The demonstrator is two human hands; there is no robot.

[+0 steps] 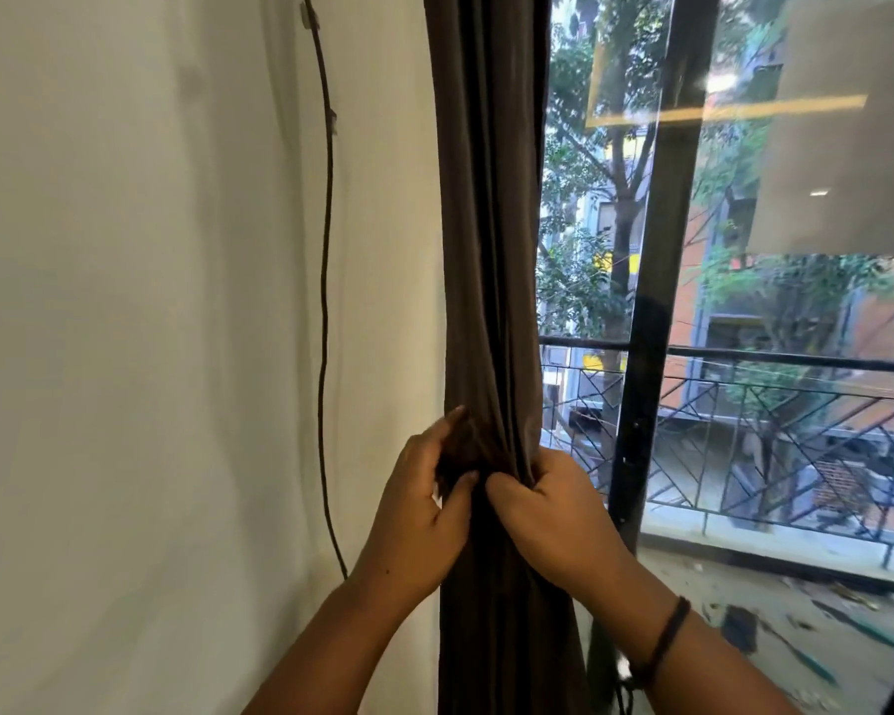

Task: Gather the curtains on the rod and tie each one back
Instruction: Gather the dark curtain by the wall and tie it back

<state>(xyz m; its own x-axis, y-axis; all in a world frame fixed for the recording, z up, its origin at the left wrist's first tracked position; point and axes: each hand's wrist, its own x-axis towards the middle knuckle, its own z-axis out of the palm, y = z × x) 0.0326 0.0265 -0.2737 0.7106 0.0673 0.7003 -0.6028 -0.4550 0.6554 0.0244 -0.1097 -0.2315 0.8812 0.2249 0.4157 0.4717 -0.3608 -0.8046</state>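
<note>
Dark curtain [489,250] bunched btwn both hands, left hand [419,500] & right hand [548,513] each clutching its folds

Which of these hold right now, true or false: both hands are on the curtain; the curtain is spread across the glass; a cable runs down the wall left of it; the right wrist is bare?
1. Both hands are on the curtain. True: the left hand and the right hand both grip the dark curtain.
2. The curtain is spread across the glass. False: it hangs bunched in a narrow column at the window's left edge.
3. A cable runs down the wall left of the curtain. True.
4. The right wrist is bare. False: it wears a dark band.
</note>
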